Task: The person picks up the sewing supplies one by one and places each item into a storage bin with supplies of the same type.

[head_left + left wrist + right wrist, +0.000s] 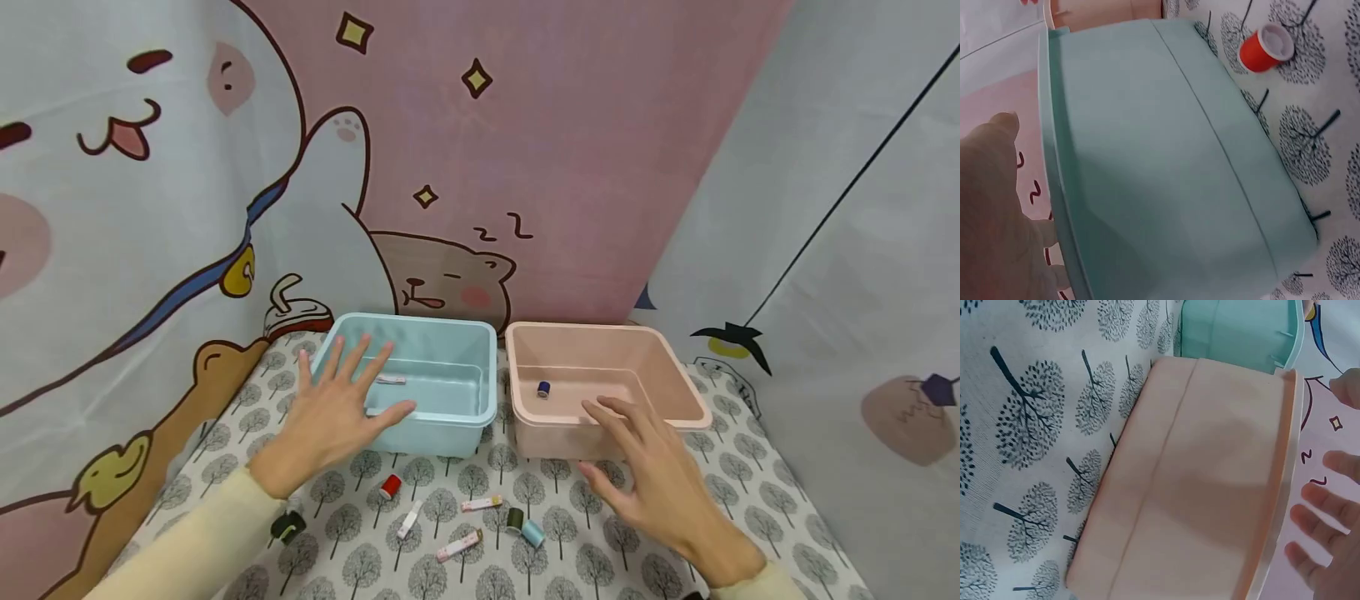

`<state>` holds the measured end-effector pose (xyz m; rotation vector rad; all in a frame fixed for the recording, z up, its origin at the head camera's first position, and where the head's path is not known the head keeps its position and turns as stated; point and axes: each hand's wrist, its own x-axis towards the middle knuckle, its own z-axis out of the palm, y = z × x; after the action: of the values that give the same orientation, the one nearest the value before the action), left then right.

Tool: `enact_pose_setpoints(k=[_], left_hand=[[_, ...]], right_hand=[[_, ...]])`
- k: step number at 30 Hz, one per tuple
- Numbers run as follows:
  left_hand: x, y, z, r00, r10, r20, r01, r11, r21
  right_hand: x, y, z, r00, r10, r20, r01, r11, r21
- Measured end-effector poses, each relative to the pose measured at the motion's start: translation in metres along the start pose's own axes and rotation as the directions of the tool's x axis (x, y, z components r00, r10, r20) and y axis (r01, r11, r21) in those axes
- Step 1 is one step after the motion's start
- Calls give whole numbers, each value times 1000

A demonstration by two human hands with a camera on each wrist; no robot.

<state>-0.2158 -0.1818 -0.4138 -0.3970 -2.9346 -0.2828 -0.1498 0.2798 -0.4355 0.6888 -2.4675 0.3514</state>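
Note:
My left hand (pixel 337 408) spreads its fingers over the near left part of a light blue bin (pixel 420 421). Inside that bin lies a small whitish strip-like piece (pixel 391 379). Over the near rim of a pink bin (pixel 555 442) hovers my right hand (pixel 652 475), fingers loosely bent and holding nothing. A dark blue thread spool (pixel 543 389) sits on the pink bin's floor. In the left wrist view the blue bin's side fills the middle, with the thumb beside its rim. The right wrist view has the fingers (pixel 1313 519) apart beside the pink rim.
On the tree-print cloth (pixel 360 567) in front lie a red spool (pixel 390 486), a dark green spool (pixel 514 520), a light blue spool (pixel 533 534) and several small pale pieces (pixel 459 546). A black-green object (pixel 288 527) sits by the left sleeve. A cartoon curtain (pixel 570 167) hangs behind the bins.

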Motion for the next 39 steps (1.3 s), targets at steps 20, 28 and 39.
enact_pose_setpoints(k=[20, 28, 39], left_hand=[[11, -39, 5, 997, -72, 30, 73, 996, -42], [12, -46, 8, 996, -83, 35, 85, 995, -44], [13, -46, 10, 997, -66, 30, 68, 996, -49]], right_hand=[[-15, -12, 17, 967, -252, 44, 244, 960, 138], [-17, -12, 34, 934, -295, 202, 242, 938, 249], [-26, -18, 54, 845, -302, 441, 138, 921, 365]])
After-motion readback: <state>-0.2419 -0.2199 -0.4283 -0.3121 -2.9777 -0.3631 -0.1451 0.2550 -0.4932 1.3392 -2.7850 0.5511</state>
